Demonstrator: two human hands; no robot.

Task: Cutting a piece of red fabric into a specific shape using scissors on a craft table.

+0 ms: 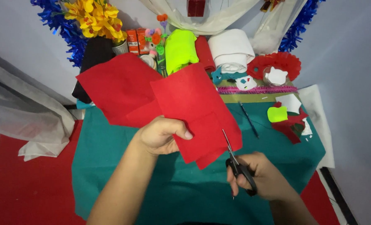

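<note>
A person's left hand (162, 135) is closed around the lower edge of a folded sheet of red felt (194, 108), thumb on top, holding it up above the middle of a table covered with teal cloth (110, 158). The right hand (262, 177) is gripping black-handled scissors (237, 162), fingers through the loops, with the blades reaching up into the felt's right lower edge. A second red felt sheet (119, 87) overlaps behind the first, toward the table's far left.

Risks, as I judge them: the felt hangs loose and is pinched only at one spot, so it may sag or twist and pull the cut off line. The layers could also slip against each other, leaving uneven edges. The left thumb sits fairly near the blades, so a drift leftward could nick it.

Hard to make out: how far the blades are parted, since they sit against the felt. I cannot tell how many layers are folded together, or whether any cutting line is marked. The left fingers are hidden behind the felt.

At the far edge lie rolls of white (231, 48) and lime-green fabric (180, 48), yellow artificial flowers (96, 18), and felt scraps (292, 118) near the right edge. A thin dark pen or pencil (249, 120) lies beside them.
</note>
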